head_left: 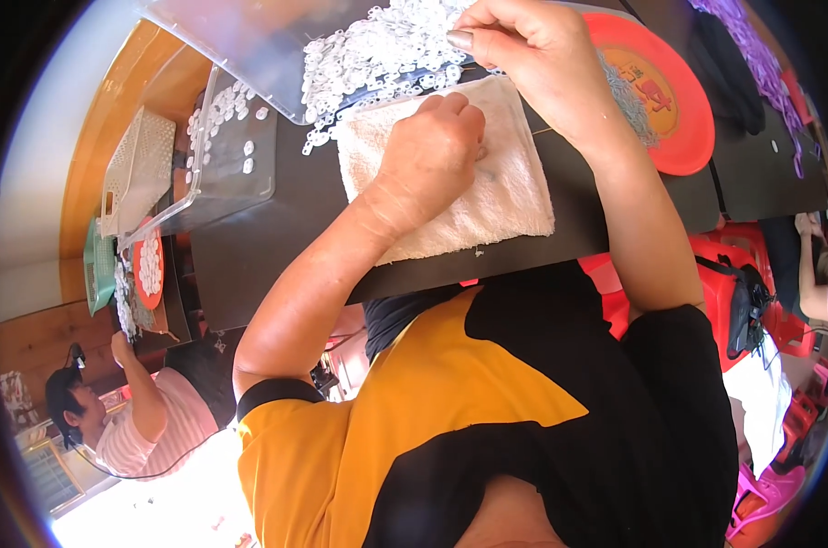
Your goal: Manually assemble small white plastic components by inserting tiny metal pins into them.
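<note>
My left hand (pixel 429 155) rests as a curled fist on a white towel (pixel 505 196) spread over the dark table (pixel 277 237). Nothing shows in its fingers. My right hand (pixel 528 57) is just beyond the towel's far edge, with its fingertips bunched together at a heap of small white plastic rings (pixel 377 50). Whether it pinches a ring is hidden by the fingers. The two hands are a short distance apart.
The rings spill out of a clear plastic lid (pixel 249 41). A clear tub (pixel 236 151) with a few rings stands to the left. A red plate (pixel 679 100) with small metal parts lies to the right. Another person (pixel 149 416) sits lower left, by a red dish (pixel 147 269).
</note>
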Demonstrator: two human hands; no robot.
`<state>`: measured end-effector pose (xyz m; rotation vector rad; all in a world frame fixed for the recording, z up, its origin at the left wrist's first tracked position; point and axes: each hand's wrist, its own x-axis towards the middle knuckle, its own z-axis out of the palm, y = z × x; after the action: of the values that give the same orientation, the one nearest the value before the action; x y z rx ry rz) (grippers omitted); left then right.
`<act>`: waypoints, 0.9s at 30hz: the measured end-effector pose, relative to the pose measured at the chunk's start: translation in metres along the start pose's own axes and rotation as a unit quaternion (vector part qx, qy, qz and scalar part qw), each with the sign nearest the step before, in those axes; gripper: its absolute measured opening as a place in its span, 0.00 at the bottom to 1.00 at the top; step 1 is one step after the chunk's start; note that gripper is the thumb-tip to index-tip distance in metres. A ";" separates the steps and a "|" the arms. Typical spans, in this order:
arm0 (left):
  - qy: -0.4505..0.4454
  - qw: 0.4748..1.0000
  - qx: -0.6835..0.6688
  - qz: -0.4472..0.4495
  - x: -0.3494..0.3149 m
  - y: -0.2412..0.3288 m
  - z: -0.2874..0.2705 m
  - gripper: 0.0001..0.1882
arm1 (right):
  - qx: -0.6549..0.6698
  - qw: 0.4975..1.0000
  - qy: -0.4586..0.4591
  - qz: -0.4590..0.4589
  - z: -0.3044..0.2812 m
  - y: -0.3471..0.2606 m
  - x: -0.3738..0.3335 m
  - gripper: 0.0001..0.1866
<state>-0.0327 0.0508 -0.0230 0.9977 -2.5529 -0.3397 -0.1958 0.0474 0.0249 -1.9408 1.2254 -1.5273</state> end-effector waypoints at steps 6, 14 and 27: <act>0.078 0.948 -0.281 -0.123 -0.005 -0.005 -0.005 0.03 | 0.023 0.999 -0.034 0.021 -0.002 0.014 0.000 0.05; 0.102 0.664 -0.692 -0.264 0.001 -0.014 -0.041 0.07 | 0.193 0.971 -0.139 0.038 0.018 0.021 -0.006 0.07; 0.057 0.538 -0.799 -0.262 -0.011 -0.036 -0.015 0.09 | 0.108 0.986 -0.126 0.001 0.037 0.026 -0.015 0.02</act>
<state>0.0028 0.0312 -0.0256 0.7190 -0.7274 -2.0683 -0.1727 0.0378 -0.0152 -1.9163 0.9146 -1.3060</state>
